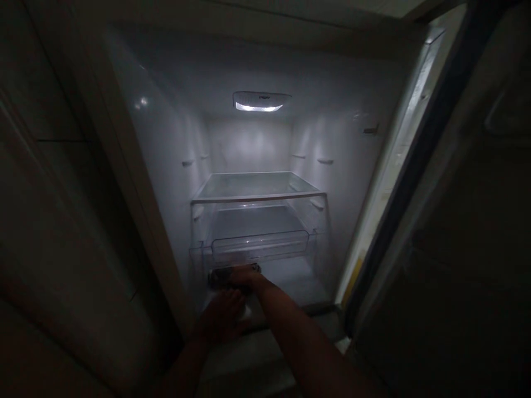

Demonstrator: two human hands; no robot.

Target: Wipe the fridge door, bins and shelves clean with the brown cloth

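Note:
Inside the bottom left of an open fridge (257, 143) lies a dark, low object (219, 277), too dim to name. My right hand (245, 275) reaches over it from the right, fingers curled down against it and mostly hidden. Just in front and lower, my left hand (224, 309) is in deep shadow near the fridge's front edge. Its fingers point forward and its thumb stands apart. A small pale patch shows by the left fingers; what it is I cannot make out.
A glass shelf (259, 197) spans the fridge above my hands. Under it sits a clear plastic drawer front or rail (260, 246). A lit lamp (261, 102) is in the ceiling. The open door (448, 232) stands at right, and a dark panel (62, 221) at left.

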